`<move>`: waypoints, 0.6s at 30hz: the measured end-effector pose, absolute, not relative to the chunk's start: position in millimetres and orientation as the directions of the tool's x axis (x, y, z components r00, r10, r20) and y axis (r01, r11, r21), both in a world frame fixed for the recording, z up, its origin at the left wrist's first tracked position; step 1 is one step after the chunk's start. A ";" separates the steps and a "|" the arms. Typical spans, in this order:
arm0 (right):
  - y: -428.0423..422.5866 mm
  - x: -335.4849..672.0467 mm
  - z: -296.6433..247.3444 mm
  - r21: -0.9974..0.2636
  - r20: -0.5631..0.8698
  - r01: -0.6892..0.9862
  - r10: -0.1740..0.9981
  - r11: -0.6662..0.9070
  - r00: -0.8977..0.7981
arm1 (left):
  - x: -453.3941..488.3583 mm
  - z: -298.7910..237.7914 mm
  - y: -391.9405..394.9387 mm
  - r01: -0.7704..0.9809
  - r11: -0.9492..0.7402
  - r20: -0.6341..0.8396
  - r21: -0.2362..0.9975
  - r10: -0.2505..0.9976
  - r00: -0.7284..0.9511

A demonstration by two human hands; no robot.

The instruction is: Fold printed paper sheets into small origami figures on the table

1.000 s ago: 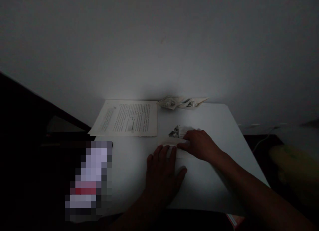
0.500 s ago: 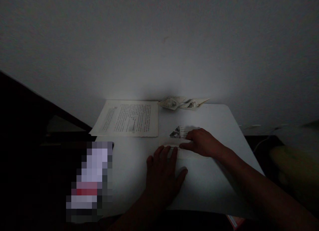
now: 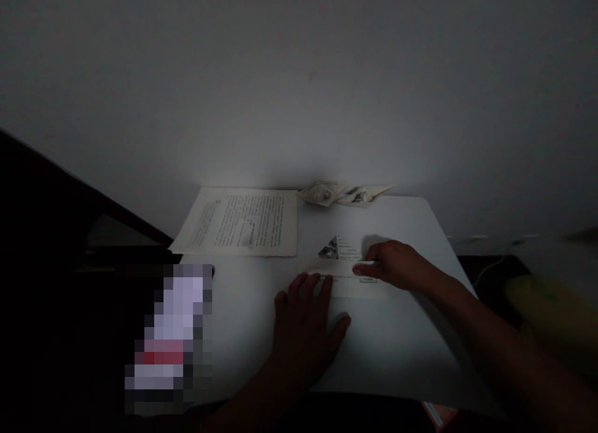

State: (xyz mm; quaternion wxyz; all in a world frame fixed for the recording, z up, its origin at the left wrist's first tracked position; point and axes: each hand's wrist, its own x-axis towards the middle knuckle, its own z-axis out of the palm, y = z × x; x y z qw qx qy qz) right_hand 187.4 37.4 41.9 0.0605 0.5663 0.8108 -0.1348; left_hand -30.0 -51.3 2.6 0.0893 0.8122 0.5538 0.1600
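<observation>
The scene is dim. On the white table [image 3: 411,221] lies a partly folded sheet of printed paper [image 3: 343,268]. My left hand [image 3: 306,330] rests flat on the near part of the sheet, fingers spread. My right hand [image 3: 397,265] presses its fingertips along the sheet's folded edge, fingers held together and stretched flat. A folded corner with a dark picture sticks up just beyond my right fingertips.
An open book or printed page [image 3: 243,221] lies at the table's far left. Two folded paper boats [image 3: 346,193] sit at the far edge by the wall. A blurred-out object [image 3: 170,339] is at the left, dark furniture beside it. Something yellowish [image 3: 546,302] lies at the right.
My right hand has slid to the right along the fold, uncovering more of the paper. My left hand has stayed in place.
</observation>
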 end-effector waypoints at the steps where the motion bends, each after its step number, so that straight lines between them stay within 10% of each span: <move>1: 36.3 189.9 41.0 -0.151 -0.242 0.934 0.904 0.325 -0.353 | -29.9 2.4 -51.4 0.871 -0.370 0.164 0.322 0.928 0.334; 18: 24.2 174.4 39.3 -0.114 -0.125 0.974 0.970 0.196 -0.209 | -24.7 0.2 -50.1 0.862 -0.405 0.223 0.305 0.910 0.349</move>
